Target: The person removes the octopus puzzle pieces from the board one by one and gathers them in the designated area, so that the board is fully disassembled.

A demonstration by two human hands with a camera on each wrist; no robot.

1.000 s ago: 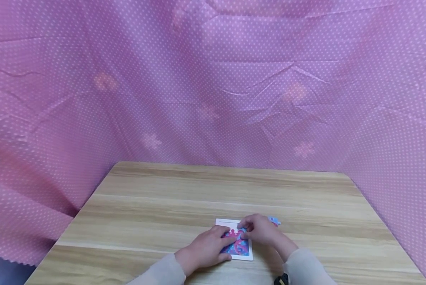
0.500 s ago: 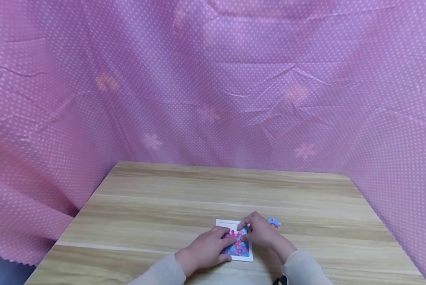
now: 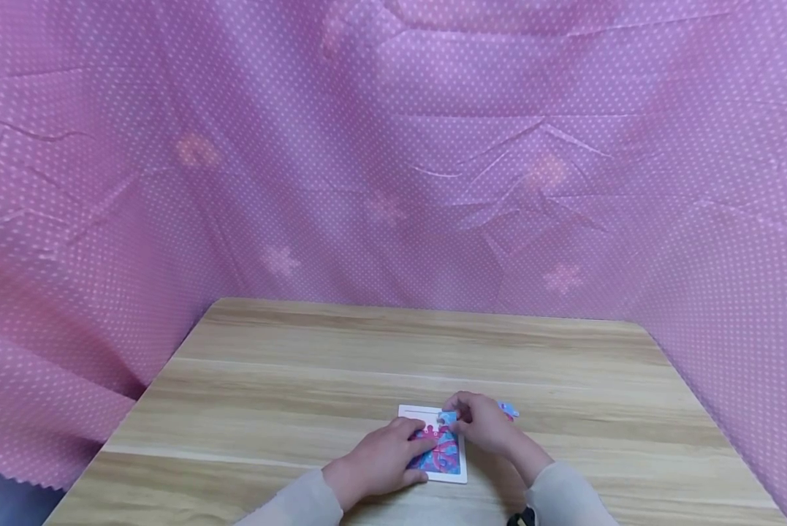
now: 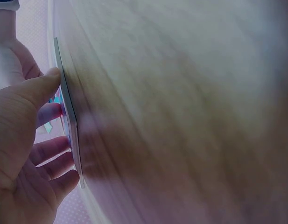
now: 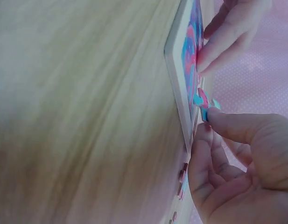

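A small puzzle tray (image 3: 449,478) with a white border lies on the table, its near part filled with pink, blue and purple pieces. My left hand (image 3: 380,454) rests on the tray's left side, fingers spread over the pieces. The left wrist view has the left thumb (image 4: 51,77) at the tray's edge. My right hand (image 3: 488,424) pinches a blue and pink puzzle piece (image 3: 449,418) by its edge, over the tray's far right part. In the right wrist view this puzzle piece (image 5: 204,99) stands tilted up from the tray between thumb and fingers.
Beyond the right hand lies a loose blue and pink piece (image 3: 508,410), partly covered by that hand. The right wrist view has several loose pieces (image 5: 182,179) past the tray's corner. A wooden table (image 3: 288,365) bears everything, with a pink dotted curtain (image 3: 393,183) around it.
My right hand has shifted slightly, and the pinched puzzle piece now shows more, lifted at the tray's far right. The left hand has stayed in place.
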